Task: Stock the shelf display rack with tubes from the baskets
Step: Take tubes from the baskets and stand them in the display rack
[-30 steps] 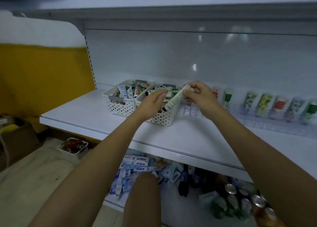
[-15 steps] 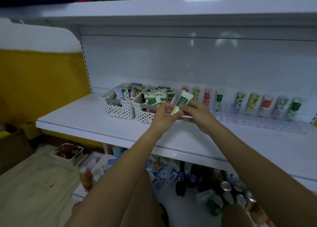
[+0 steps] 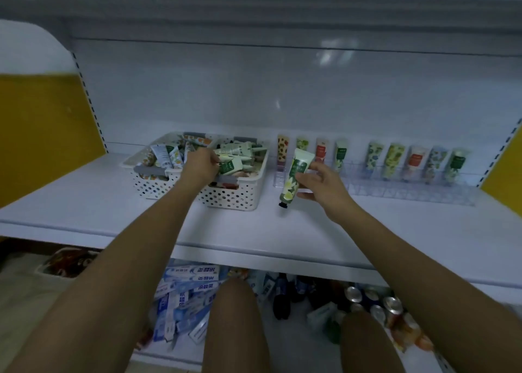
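Tube (image 3: 295, 176) with a green label and pale flowers is pinched between the thumb and fingers of my right hand (image 3: 322, 185). It tilts with its dark cap down and toward me, just above the shelf (image 3: 113, 209). That hand hangs before the left end of the clear rack (image 3: 409, 196), its forearm coming in from the lower right.

My left hand (image 3: 199, 166) lies knuckles up where the two baskets meet, fingers curled down into the right basket (image 3: 240, 200) among the loose tubes (image 3: 234, 148). I cannot tell whether it grips one. The left basket (image 3: 147, 182) touches the right one, side by side.

In the rack four tubes (image 3: 282, 151) stand upright at the left, then comes a gap, then five tubes (image 3: 395, 161). A strip of shelf shows between the right basket and the rack, where the held tube hangs. A wider strip runs along the front edge under both my forearms.
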`<state>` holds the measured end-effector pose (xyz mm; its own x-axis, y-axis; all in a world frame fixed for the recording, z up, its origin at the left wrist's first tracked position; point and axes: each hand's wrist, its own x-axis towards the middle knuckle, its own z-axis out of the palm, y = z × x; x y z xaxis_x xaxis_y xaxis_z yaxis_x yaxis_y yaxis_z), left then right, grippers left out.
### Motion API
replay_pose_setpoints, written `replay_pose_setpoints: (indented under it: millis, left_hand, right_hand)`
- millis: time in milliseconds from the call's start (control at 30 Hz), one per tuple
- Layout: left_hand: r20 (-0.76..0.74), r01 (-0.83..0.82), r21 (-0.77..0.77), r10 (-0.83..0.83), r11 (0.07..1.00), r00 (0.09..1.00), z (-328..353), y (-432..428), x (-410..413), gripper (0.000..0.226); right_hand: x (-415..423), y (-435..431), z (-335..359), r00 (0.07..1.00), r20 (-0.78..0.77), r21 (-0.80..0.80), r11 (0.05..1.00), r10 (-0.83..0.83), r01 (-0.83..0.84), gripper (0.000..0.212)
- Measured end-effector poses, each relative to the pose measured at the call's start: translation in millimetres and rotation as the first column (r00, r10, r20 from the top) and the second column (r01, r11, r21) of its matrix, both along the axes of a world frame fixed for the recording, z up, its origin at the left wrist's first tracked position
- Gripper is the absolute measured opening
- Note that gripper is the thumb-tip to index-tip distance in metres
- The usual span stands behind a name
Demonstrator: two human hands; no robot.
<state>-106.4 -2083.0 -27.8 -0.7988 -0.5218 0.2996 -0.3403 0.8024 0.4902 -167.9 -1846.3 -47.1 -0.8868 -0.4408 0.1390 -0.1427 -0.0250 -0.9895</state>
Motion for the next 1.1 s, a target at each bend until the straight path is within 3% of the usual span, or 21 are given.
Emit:
replay_pose_setpoints:
  millis: [167,300,400,467,533,600,667,733,833,967,1100]
  left_hand:
    - [0.385,0.138,-0.108,-0.086,0.985,0.919,11,-12,-19,0.028]
    - [0.404,0.207,-0.023,-0.181,0.978,0.897,11,-21,-27,0.029]
    - [0.425,0.236,-0.107,-0.170,0.966,0.889,9,-24,-27,0.011]
    - [0.433,0.226,-0.145,-0.143,0.963,0.890,10,-23,-27,0.022]
    - [0.346,0.207,-0.213,-0.125,0.955,0.930,15,-17,-25,0.017]
    - [0.068,0.152,-0.236,-0.139,0.960,0.988,22,1,-21,0.027]
    - [-0.329,0.162,-0.077,-0.179,0.984,0.927,28,38,-22,0.029]
    - [-0.524,0.316,0.167,-0.187,0.934,0.831,28,80,-36,0.027]
    - [-0.564,0.454,0.394,-0.179,0.800,0.806,7,136,-72,0.022]
    - [-0.551,0.423,0.558,-0.062,0.714,0.832,-36,181,-125,0.022]
    - [-0.578,0.440,0.682,0.062,0.584,0.814,-48,192,-155,0.023]
  right_hand:
    - [-7,-13,-1,1.000,0.016,-0.019,1.000,-0.018,0.019,0.017]
    - [-18,-21,-7,1.000,0.017,-0.035,0.999,-0.016,0.017,0.012]
    - [-26,-22,-11,1.000,0.018,-0.021,1.000,-0.002,0.003,0.011]
    - [-32,-20,-12,1.000,0.017,-0.004,1.000,0.014,-0.014,0.011]
    - [-39,-15,-14,1.000,0.021,-0.006,1.000,0.022,-0.022,0.011]
    - [-46,-8,-18,0.999,0.032,-0.027,1.000,0.000,0.001,0.013]
    - [-52,3,-24,0.999,0.039,-0.048,0.998,-0.029,0.030,0.013]
    - [-56,17,-31,0.998,0.040,-0.049,0.997,-0.052,0.054,0.013]
    - [-68,37,-43,0.993,0.036,-0.043,0.992,-0.116,0.117,0.011]
    - [-101,68,-50,0.971,-0.020,0.018,0.971,-0.238,0.239,0.007]
    - [-133,91,-38,0.955,-0.069,0.000,0.958,-0.287,0.288,0.027]
